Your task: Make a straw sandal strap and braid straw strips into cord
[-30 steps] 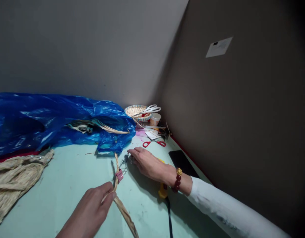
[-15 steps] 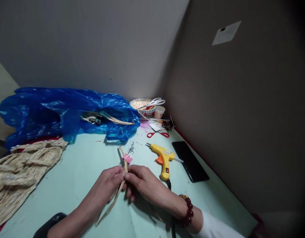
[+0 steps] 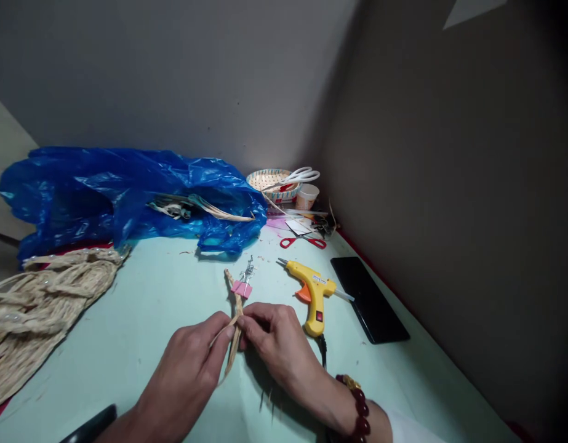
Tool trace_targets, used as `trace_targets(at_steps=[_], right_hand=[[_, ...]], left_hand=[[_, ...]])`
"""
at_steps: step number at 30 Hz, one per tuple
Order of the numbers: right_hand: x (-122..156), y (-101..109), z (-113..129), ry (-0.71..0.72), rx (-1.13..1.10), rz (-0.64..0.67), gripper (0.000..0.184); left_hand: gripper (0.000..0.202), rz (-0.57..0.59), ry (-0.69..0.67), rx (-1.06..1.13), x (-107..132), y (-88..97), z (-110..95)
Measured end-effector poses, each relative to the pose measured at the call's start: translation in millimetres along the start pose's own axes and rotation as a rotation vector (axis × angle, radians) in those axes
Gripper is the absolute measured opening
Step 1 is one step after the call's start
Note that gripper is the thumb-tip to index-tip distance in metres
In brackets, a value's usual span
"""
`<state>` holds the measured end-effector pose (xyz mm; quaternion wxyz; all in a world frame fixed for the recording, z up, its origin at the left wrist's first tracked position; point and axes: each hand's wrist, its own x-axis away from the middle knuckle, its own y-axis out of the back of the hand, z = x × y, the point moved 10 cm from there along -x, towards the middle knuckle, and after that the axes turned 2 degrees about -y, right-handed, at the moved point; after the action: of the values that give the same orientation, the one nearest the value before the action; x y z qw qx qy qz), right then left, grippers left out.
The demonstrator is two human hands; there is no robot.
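A braid of tan, straw-like strands (image 3: 232, 355) lies between my two hands over the table. Its top passes through a pink binder clip (image 3: 242, 289), which has a chain of small metal pieces beyond it. My left hand (image 3: 196, 354) pinches one strand between thumb and forefinger, just left of the braid. My right hand (image 3: 277, 338) closes thumb and fingers on the braid right below the clip. One flat strand hangs down between the hands. The fingertips partly hide where the strands cross.
A yellow glue gun (image 3: 315, 295) lies right of my hands, beside a black phone (image 3: 369, 298). Red-handled scissors (image 3: 303, 242), a small basket (image 3: 272, 179) and a paper cup (image 3: 307, 197) stand farther back. A blue plastic bag (image 3: 140, 184) holds more strands. Woven straw pieces (image 3: 48, 307) lie left.
My left hand has shifted and now holds a strand out to the left, where strands hung loose below before. My right hand stays at the braid. The view has tilted slightly down.
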<state>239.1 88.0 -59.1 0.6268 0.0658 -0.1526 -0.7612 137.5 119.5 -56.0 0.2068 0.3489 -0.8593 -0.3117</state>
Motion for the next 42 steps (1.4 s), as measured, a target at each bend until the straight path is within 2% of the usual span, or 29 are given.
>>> trace_targets(at_steps=[3,8,12,14,17,19,20,21,23,24,27,29,31,36,42], right_hand=[[1,-2,-4,-0.005,-0.059,0.006,0.030],[2,-2,-6,-0.025,-0.130,0.035,0.033],[3,-5,-3,-0.061,-0.188,0.116,0.033],[4,-6,-3,-0.077,-0.204,0.132,0.030],[4,-6,-5,-0.080,-0.238,0.124,0.029],[4,-6,-5,-0.074,-0.258,0.107,0.030],[4,-5,-6,-0.076,-0.258,0.098,0.030],[4,-4,-7,-0.083,-0.254,0.089,0.030],[5,-4,-9,-0.102,-0.240,0.084,0.030],[5,-4,-9,-0.101,-0.239,0.088,0.031],[6,-8,-3,-0.034,-0.285,0.138,0.033],[7,-9,2,0.014,-0.301,0.170,0.032],[7,-9,4,0.023,-0.251,0.195,0.031],[10,-5,9,0.046,0.006,0.254,0.029],[18,7,9,0.028,0.394,0.154,0.026]], left_hand=[[0.032,-0.048,-0.080,-0.165,6,-2.6,-3],[0.023,-0.187,-0.395,-0.408,21,-13.7,-19],[0.033,-0.140,-0.542,-0.656,26,-39.3,-18],[0.037,-0.114,-0.557,-0.707,26,-46.1,-16],[0.035,-0.109,-0.583,-0.722,28,-42.8,-22],[0.025,-0.160,-0.603,-0.656,29,-26.4,-32],[0.022,-0.199,-0.589,-0.589,27,-13.6,-36],[0.027,-0.243,-0.515,-0.502,22,2.3,-34],[0.045,-0.243,-0.304,-0.277,6,24.8,-20],[0.041,-0.204,-0.154,-0.162,-2,28.7,-7],[0.029,0.016,0.000,0.230,-15,9.4,7],[0.032,0.087,0.073,0.465,-18,-4.7,13],[0.031,0.127,0.124,0.592,-19,-15.7,19],[0.022,0.283,0.056,0.615,-24,-31.2,20],[0.025,0.281,0.078,0.562,-26,-29.7,26]])
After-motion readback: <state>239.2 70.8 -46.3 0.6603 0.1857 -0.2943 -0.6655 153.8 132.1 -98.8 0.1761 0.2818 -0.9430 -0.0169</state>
